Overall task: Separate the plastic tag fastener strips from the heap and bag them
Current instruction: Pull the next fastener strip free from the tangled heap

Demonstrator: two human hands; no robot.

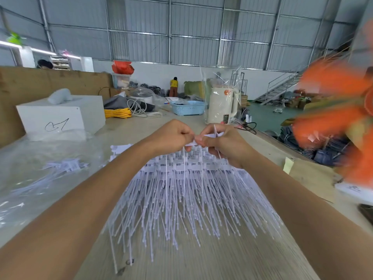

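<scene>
A big heap of white plastic tag fastener strips (187,201) lies fanned out on the table in front of me, thin stems pointing toward me. My left hand (171,136) and my right hand (224,142) meet above the heap's far end. Both pinch the white head bar of one strip (194,142), lifted off the heap, with a few stems hanging from it. On the left, clear plastic bags (30,178) lie flat, and a few bagged strips (66,165) show through them.
A white box (60,116) with a handwritten mark stands at the back left. Behind it are yellow cord (117,113), a blue basket (188,108) and a bagged white kettle (221,104). A blurred spinning orange fan (343,118) is at the right, above cardboard (314,178).
</scene>
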